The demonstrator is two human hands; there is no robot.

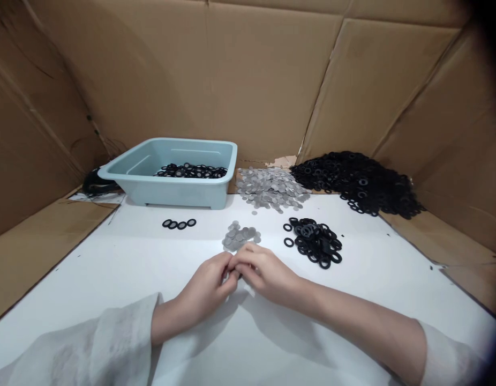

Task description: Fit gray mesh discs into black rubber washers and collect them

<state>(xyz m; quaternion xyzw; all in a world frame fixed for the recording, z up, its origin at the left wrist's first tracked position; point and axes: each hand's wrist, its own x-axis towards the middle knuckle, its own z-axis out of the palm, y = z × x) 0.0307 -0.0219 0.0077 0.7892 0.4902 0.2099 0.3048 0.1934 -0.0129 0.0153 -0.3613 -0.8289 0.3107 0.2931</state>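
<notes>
Head view, hands: the left hand (pixel 210 287) and the right hand (pixel 264 271) are brought together fingertip to fingertip just in front of the small grey pile; something tiny is pinched between them, but it cannot be told what it is.
Head view, small grey pile (pixel 240 236): a little heap of grey discs is seen on the white worktop (pixel 123 257), nearest to both hands.
Head view, small black pile (pixel 314 241): a handful of black rings is laid just to the right of the small grey pile, within reach.
Head view, four rings (pixel 179 223): a short row of black rings is set out to the left of the small grey pile, apart from the rest; these are judged to be finished pieces.
Head view, tub (pixel 171 171): a pale blue tub is placed behind and to the left of the small grey pile; its floor is thinly covered with black rings, judged as the work already done.
Head view, large grey heap (pixel 270 187): a broad stock of discs is kept behind the small grey pile.
Head view, large black heap (pixel 356 179): a far bigger stock of rings is heaped behind and to the right of the small grey pile.
Progress: by judgement, only an early share is done, since both stocks are much larger than the tub's contents.
</notes>
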